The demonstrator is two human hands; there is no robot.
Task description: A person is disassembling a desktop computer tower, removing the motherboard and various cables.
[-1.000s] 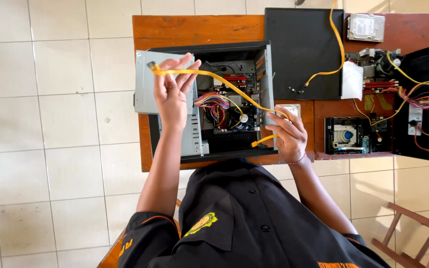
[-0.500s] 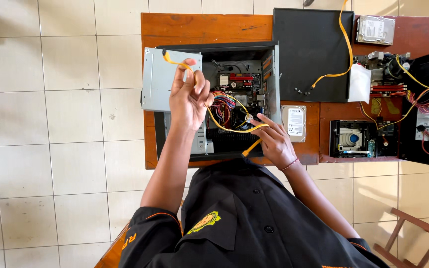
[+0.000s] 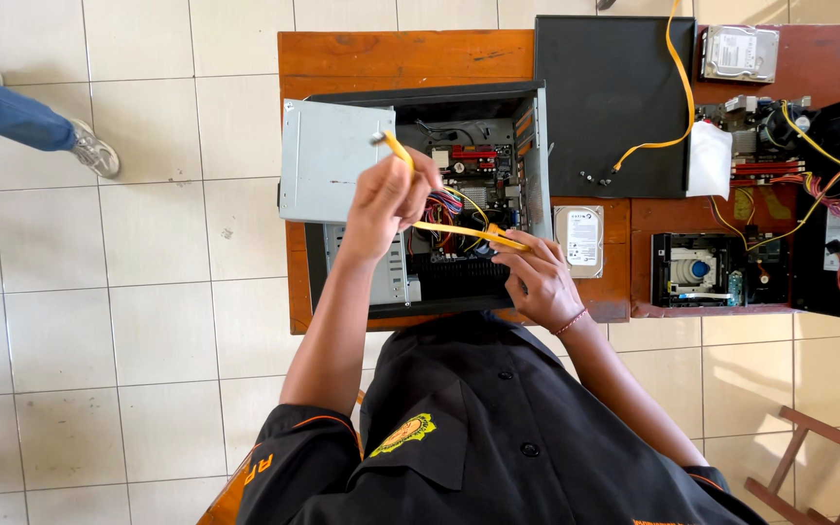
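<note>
On a wooden table (image 3: 391,53) over white floor tiles (image 3: 128,292), both hands' grips, left hand (image 3: 386,199) and right hand (image 3: 537,277), clench a yellow cable (image 3: 449,228).

The left arm reaches far from the body, bare from the short dark sleeve down, elbow bent only slightly and forearm running straight up the view. Its wrist is lifted, and the left hand (image 3: 388,199) is curled closed, back of the hand toward the camera, fingers pinched together at the far side. The right arm angles in from the near right, forearm bare, a thin band around the wrist. The right hand (image 3: 537,277) sits lower and nearer, palm down, fingers bent and pinched toward the left.
</note>
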